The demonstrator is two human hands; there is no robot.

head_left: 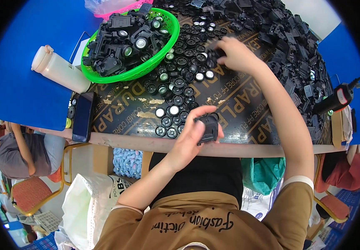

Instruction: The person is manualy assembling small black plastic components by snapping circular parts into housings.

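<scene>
Grasping a black boxy plastic housing [209,128], the left hand [187,138] is hovering near the front edge of the dark, lettered bench [230,89]. The housing's long axis is seemingly running up and down the view, foreshortening making this uncertain. Small black round plastic wheels [178,100] are lying ahead and leftward of this grip, the nearest just beside it. The right hand [238,55] is hovering by their far part, being the nearer hand there; its fingertips are blurring, so the observer cannot tell whether that grip is closing on anything. Writing: tan lettering is slanting across the bench; dark script is crossing a brown short-sleeved cloth shirt [246,235]; dark print is showing on a white plastic sack [82,200].
</scene>
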